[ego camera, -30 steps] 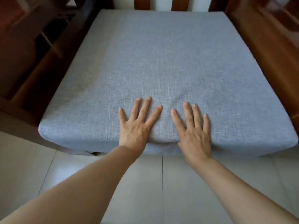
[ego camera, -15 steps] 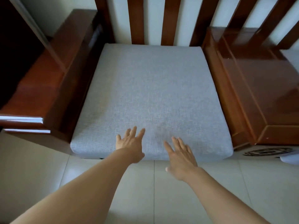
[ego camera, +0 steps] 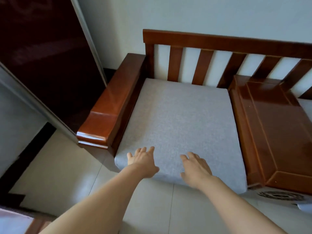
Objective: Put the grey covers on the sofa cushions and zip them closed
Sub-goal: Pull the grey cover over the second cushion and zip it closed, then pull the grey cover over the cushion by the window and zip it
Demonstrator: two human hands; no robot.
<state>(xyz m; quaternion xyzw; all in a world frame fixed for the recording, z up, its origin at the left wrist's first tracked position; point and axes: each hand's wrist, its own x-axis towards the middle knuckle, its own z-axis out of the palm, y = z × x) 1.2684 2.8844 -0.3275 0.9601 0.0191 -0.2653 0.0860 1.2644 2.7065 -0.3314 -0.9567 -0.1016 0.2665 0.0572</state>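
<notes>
A square sofa cushion in a grey fabric cover (ego camera: pixel 182 122) lies flat on the seat of a wooden sofa, filling the space between the left armrest and a wooden middle section. Its top is smooth; no zip shows from here. My left hand (ego camera: pixel 143 162) hovers over the cushion's front edge, fingers spread, holding nothing. My right hand (ego camera: pixel 195 168) hangs beside it over the same edge, fingers apart and empty. Whether either hand touches the fabric is unclear.
The wooden left armrest (ego camera: pixel 109 105) and the slatted backrest (ego camera: pixel 202 68) border the cushion. A glossy wooden middle section (ego camera: pixel 276 132) lies to the right, with another grey cushion's corner (ego camera: pixel 306 107) beyond. A dark sliding door (ego camera: pixel 43 56) stands at left. Pale tiled floor (ego camera: pixel 76 174) lies below.
Both hands have come off the cushion's top, where they were pressed flat, and drawn back to its front edge. My view has pulled back and up, showing the whole sofa.
</notes>
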